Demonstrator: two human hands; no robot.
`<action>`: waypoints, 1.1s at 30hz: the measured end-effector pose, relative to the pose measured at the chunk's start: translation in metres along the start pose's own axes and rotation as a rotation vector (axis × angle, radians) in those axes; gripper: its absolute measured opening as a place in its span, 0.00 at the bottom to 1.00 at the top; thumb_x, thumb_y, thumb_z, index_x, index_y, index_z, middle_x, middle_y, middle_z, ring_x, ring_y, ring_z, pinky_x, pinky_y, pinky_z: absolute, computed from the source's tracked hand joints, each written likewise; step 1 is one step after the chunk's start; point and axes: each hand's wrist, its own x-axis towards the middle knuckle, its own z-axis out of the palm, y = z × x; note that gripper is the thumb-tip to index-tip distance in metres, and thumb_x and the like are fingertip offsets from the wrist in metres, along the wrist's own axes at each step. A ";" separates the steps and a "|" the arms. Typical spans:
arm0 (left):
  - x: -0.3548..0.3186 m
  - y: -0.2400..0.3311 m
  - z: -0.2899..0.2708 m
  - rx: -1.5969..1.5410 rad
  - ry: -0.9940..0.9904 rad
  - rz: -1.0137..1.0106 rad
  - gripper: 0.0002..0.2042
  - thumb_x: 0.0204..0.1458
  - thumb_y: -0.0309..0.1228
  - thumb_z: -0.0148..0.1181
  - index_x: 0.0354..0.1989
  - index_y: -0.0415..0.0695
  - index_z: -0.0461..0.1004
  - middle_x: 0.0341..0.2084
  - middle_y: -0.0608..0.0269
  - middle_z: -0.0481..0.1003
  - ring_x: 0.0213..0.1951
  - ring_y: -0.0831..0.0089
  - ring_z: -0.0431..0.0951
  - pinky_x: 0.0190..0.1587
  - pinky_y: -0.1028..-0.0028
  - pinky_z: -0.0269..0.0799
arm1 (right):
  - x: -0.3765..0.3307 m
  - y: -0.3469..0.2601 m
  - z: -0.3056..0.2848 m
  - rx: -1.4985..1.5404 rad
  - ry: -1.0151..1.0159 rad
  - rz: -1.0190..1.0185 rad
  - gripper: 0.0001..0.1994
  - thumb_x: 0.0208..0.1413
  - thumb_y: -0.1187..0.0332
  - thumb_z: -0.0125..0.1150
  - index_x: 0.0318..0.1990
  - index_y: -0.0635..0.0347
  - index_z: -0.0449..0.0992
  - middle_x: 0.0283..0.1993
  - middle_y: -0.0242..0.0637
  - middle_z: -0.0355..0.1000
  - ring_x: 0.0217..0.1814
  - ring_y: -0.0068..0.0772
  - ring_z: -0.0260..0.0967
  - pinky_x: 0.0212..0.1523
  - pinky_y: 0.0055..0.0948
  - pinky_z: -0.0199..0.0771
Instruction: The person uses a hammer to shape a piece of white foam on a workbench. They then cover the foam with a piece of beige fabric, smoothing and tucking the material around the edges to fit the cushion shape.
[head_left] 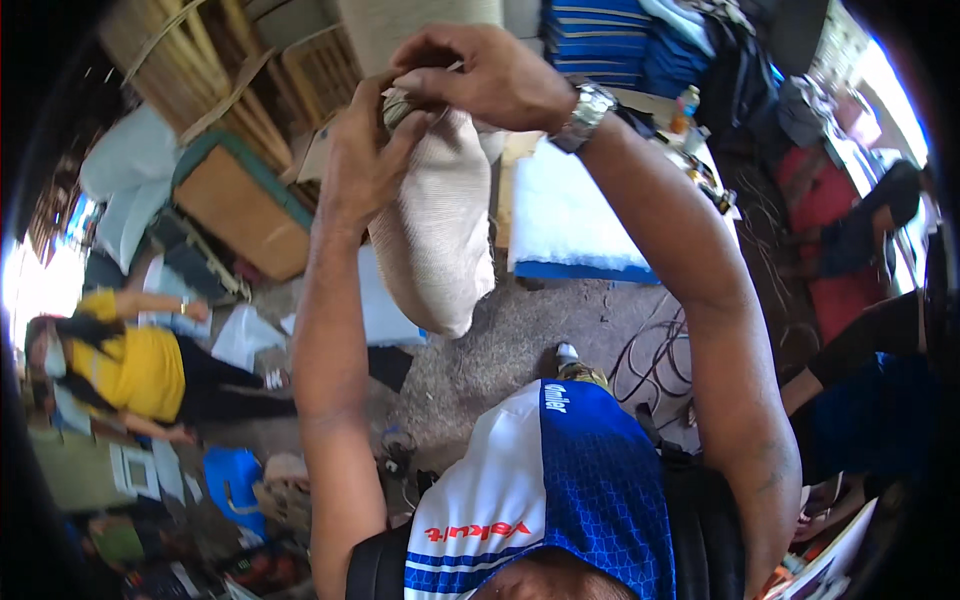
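A beige ribbed fabric piece [435, 230], long and pouch-like with a frayed right edge, hangs from my raised hands. My left hand [365, 160] is closed round its gathered upper end, thumb and fingers pressing the cloth. Across the top, my right hand [490, 80], with a metal watch on its wrist, has its thumb and fingers bent against the same gathered end. The exact grip of the right fingertips is partly hidden by the hands themselves. Whether anything is inside the fabric, I cannot tell.
White padding [575, 210] on a blue base lies ahead on a table with bottles [686, 108]. Cables [650, 365] trail over the floor. A person in yellow [125, 365] is at the left; others are at the right. A green-edged brown panel [243, 208] leans at the left.
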 end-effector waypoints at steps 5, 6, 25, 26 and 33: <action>0.055 0.026 0.031 -0.038 -0.165 0.228 0.11 0.59 0.32 0.63 0.48 0.42 0.77 0.34 0.64 0.81 0.37 0.79 0.78 0.41 0.75 0.74 | -0.045 0.056 -0.082 0.030 -0.042 0.075 0.22 0.60 0.66 0.64 0.60 0.61 0.70 0.56 0.38 0.75 0.59 0.27 0.71 0.60 0.31 0.72; 0.068 0.026 0.039 -0.032 -0.130 0.273 0.10 0.59 0.32 0.62 0.47 0.43 0.78 0.34 0.65 0.81 0.37 0.79 0.78 0.41 0.75 0.74 | -0.058 0.073 -0.091 0.074 -0.082 0.083 0.23 0.59 0.66 0.64 0.61 0.61 0.69 0.56 0.38 0.74 0.59 0.27 0.70 0.60 0.32 0.72; 0.221 -0.027 0.159 -0.398 0.029 0.240 0.16 0.62 0.36 0.59 0.49 0.36 0.72 0.40 0.63 0.76 0.43 0.75 0.74 0.51 0.74 0.68 | -0.299 0.334 -0.053 1.019 0.230 0.838 0.21 0.65 0.55 0.56 0.53 0.65 0.75 0.45 0.37 0.78 0.46 0.27 0.76 0.47 0.26 0.75; 0.227 -0.029 0.158 -0.331 -0.001 0.245 0.16 0.62 0.37 0.60 0.49 0.36 0.72 0.40 0.64 0.76 0.43 0.75 0.74 0.52 0.74 0.68 | -0.307 0.343 -0.068 1.098 0.273 0.854 0.17 0.64 0.60 0.57 0.52 0.65 0.76 0.44 0.36 0.78 0.44 0.26 0.76 0.45 0.24 0.76; 0.196 -0.137 0.152 0.235 -0.032 0.070 0.16 0.62 0.29 0.58 0.56 0.35 0.71 0.51 0.58 0.75 0.52 0.70 0.74 0.57 0.71 0.67 | -0.323 0.315 -0.231 0.862 0.707 0.658 0.20 0.55 0.79 0.60 0.56 0.62 0.70 0.53 0.32 0.73 0.54 0.24 0.70 0.56 0.29 0.69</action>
